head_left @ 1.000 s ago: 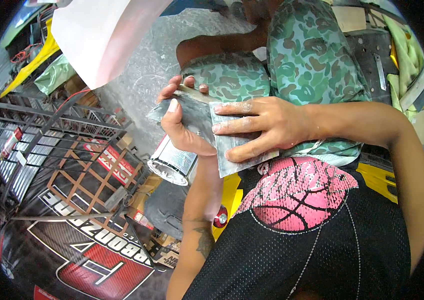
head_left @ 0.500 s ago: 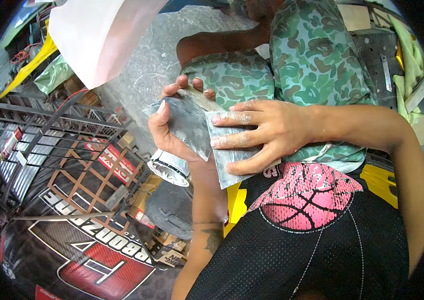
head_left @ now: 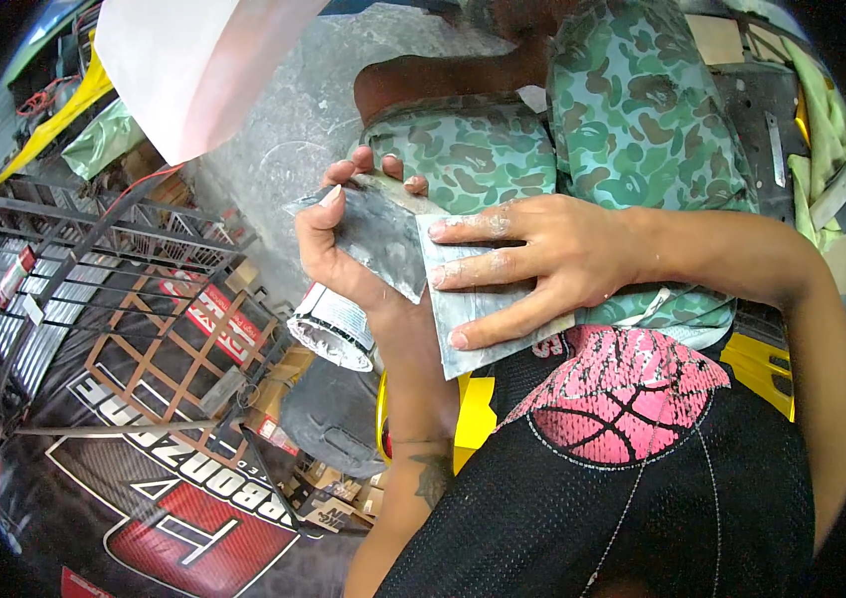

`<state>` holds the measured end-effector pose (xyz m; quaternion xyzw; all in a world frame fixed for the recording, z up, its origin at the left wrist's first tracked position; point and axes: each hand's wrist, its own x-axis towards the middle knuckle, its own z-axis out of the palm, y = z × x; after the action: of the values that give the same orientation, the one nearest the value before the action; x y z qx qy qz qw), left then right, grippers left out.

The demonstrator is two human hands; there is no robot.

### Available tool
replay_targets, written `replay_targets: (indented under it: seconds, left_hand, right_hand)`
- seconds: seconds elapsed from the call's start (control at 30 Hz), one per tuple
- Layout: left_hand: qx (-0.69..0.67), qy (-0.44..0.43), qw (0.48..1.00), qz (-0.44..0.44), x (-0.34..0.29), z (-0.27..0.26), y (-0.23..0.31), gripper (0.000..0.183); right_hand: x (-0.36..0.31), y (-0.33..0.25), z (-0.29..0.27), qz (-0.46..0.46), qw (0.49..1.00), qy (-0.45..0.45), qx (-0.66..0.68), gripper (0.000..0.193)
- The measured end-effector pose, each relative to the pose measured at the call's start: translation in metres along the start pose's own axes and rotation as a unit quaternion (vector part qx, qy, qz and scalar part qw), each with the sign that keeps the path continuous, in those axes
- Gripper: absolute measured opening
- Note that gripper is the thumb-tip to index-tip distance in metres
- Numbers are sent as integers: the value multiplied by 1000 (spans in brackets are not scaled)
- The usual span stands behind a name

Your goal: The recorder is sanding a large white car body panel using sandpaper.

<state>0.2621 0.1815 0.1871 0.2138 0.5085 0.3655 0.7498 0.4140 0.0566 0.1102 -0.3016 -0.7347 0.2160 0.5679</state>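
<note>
My left hand (head_left: 348, 244) grips a dark grey flat plate (head_left: 383, 239) with pale smears on it, thumb on the near side and fingertips curled over the far edge. My right hand (head_left: 532, 264) holds a lighter grey flat spreader (head_left: 443, 329), three dusty fingers spread across its top face. The thumb is hidden. The spreader's left edge overlaps the right side of the dark plate; whether they touch I cannot tell. Just below my left hand stands a can (head_left: 333, 329) with a white label and a crusted rim.
My camouflage-covered legs (head_left: 642, 110) lie beyond the hands. A pale curved panel (head_left: 193, 70) juts in at the upper left. A black metal rack (head_left: 94, 239) stands on the left, and a dark case (head_left: 338, 419) sits below the can. A green cloth (head_left: 822, 140) hangs at the right.
My right hand and the spreader have shifted slightly right. My left thumb sits a little higher and further right on the dark plate. The grips look the same.
</note>
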Motion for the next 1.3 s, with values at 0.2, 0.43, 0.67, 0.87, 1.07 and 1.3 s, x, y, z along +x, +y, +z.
replay_targets:
  seconds: [0.2,0.43,0.67,0.87,1.07,1.3]
  left_hand:
    - [8,-22,1000,-4,0,1,-7,34]
    - [101,48,977,180,-5,10,-20,37]
    - [67,36,960,269,7,3,-15,37]
    - [-84,-151,975,139,22,-14,-2,47]
    - [33,-121,978,166,8,1,-12,58]
    - [-42,-173,982,67,16,-10,-14,62]
  right_hand:
    - [2,-2,5,0,1000,1,-13,43]
    - [-5,-6,10,58,998,-9,3,42]
    - [0,-4,9,64,997,-15,-29,43]
    - [2,-1,4,51,998,-3,-31,42]
    - [0,1,8,22,997,-37,-64,42]
    - [5,2,5,22,998,-37,-49,43]
